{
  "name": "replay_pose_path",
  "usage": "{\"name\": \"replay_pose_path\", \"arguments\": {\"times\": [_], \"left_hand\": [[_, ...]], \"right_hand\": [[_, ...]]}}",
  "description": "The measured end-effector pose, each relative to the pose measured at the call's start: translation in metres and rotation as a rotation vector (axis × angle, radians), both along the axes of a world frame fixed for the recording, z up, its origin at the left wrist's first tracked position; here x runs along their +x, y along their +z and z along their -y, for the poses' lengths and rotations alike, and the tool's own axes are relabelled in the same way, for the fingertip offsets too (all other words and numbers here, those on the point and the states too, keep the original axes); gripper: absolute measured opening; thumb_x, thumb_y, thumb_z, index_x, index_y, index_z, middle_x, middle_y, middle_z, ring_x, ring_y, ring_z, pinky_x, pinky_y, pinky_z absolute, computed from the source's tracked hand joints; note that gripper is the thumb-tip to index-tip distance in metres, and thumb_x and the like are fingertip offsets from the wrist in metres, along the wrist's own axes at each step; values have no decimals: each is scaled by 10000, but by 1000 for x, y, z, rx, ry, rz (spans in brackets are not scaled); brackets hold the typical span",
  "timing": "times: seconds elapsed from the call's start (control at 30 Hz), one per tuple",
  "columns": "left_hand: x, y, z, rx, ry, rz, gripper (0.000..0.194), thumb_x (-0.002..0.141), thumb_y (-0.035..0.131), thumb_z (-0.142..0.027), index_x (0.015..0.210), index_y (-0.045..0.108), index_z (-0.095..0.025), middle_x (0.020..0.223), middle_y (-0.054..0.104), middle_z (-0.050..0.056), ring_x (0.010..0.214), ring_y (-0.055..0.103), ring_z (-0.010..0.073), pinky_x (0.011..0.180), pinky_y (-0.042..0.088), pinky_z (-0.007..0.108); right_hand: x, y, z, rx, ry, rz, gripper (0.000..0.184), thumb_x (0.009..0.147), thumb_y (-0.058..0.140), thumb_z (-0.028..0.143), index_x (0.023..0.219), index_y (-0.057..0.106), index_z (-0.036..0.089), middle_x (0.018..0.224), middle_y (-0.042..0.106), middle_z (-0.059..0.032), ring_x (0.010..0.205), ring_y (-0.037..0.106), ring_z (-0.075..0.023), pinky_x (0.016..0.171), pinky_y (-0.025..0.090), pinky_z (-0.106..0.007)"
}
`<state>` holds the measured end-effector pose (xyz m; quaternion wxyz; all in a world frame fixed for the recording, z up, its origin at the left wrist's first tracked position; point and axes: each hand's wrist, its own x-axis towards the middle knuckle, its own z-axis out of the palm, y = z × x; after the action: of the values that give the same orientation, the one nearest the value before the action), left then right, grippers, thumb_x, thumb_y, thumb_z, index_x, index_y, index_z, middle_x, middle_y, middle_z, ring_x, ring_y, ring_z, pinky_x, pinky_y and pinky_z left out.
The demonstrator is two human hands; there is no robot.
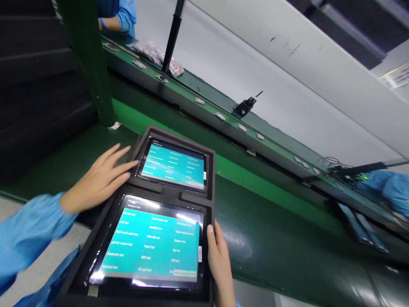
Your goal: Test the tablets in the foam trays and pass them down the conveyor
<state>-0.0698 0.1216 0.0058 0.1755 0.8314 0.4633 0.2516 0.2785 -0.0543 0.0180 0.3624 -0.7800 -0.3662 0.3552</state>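
Note:
A black foam tray (pixel 134 187) lies on the green belt and holds two tablets with lit teal menu screens. My left hand (pixel 99 181) rests flat on the tray's left side, fingers stretched out, its fingertips touching the left edge of the far tablet (pixel 174 164). My right hand (pixel 219 256) grips the tray's right rim beside the near tablet (pixel 150 245), thumb on top by the screen's corner. Both sleeves are blue.
The dark green conveyor belt (pixel 271 238) runs to the right. A green post (pixel 89 59) stands at the far left. Small parts and a plastic bag (pixel 156 55) lie along the raised rail. Another person's blue sleeves show at top left (pixel 123 17) and far right (pixel 388 189).

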Motion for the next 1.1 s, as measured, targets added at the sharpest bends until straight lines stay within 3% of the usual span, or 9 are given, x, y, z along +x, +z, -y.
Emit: {"name": "replay_pose_path", "arguments": {"times": [0.13, 0.27, 0.43, 0.5, 0.57, 0.67, 0.83, 0.97, 1.1], "left_hand": [[37, 7, -86, 0, -91, -38, 509, 1014, 335, -552, 1400, 582, -331, 1674, 262, 36, 1575, 129, 332, 1266, 156, 610], [48, 5, -109, -55, -120, -9, 508, 997, 353, -595, 1355, 618, -350, 1667, 281, 10, 1571, 147, 343, 1254, 140, 642], [27, 5, -60, -91, 30, 199, 624, 1013, 297, -611, 1530, 397, -276, 1702, 168, 11, 1591, 20, 269, 1301, 55, 529], [16, -1, -23, -173, 89, 280, 694, 1003, 379, -609, 1582, 247, -249, 1705, 148, 54, 1586, 90, 263, 1302, 136, 502], [8, -11, 14, -281, 91, 329, 810, 981, 439, -622, 1604, 87, -242, 1684, 209, 113, 1537, 284, 273, 1240, 340, 468], [3, -22, 53, -390, 89, 339, 892, 921, 572, -629, 1604, 104, -297, 1688, 202, 93, 1525, 297, 315, 1177, 441, 457], [7, -25, 60, -519, 106, 390, 972, 868, 678, -576, 1601, 66, -395, 1712, 80, -28, 1576, 118, 301, 1284, 189, 533], [4, -27, 65, -594, 189, 563, 817, 939, 556, -589, 1597, 107, -405, 1696, 177, -41, 1570, 172, 264, 1293, 84, 540], [-8, -38, 96, -657, 265, 671, 646, 950, 530, -569, 1542, 306, -439, 1653, 302, -79, 1551, 246, 259, 1309, 91, 518]], "right_hand": [[-2, 1, 15, 30, -25, 90, 796, 920, 471, 726, 1500, 502, 181, 1599, 457, -117, 1506, 386, -319, 1244, 315, -496], [-2, 2, 36, 26, -113, 105, 727, 942, 456, 702, 1482, 518, 219, 1603, 454, -86, 1524, 351, -319, 1259, 265, -529], [-10, 12, 47, 139, -124, 183, 538, 1002, 450, 589, 1430, 569, 284, 1559, 515, -48, 1502, 395, -302, 1244, 299, -527], [-17, 17, 45, 195, -39, 240, 479, 1016, 465, 534, 1421, 577, 304, 1561, 514, -42, 1496, 407, -302, 1223, 338, -527], [-26, 20, 40, 245, 68, 286, 439, 1026, 473, 486, 1421, 575, 324, 1566, 508, -38, 1499, 403, -301, 1200, 373, -525], [-37, 23, 27, 287, 193, 315, 412, 1039, 469, 426, 1436, 551, 353, 1574, 497, -31, 1509, 388, -290, 1185, 393, -534], [-30, 30, 6, 294, 262, 377, 414, 1033, 487, 422, 1431, 556, 331, 1591, 472, -52, 1527, 350, -308, 1202, 349, -599], [-3, 37, -7, 333, 155, 414, 391, 1040, 461, 430, 1390, 593, 314, 1553, 519, -67, 1478, 436, -294, 1203, 364, -592], [15, 30, -34, 288, 327, 409, 412, 1034, 464, 440, 1401, 594, 306, 1618, 433, -63, 1551, 304, -289, 1248, 293, -586]]}}
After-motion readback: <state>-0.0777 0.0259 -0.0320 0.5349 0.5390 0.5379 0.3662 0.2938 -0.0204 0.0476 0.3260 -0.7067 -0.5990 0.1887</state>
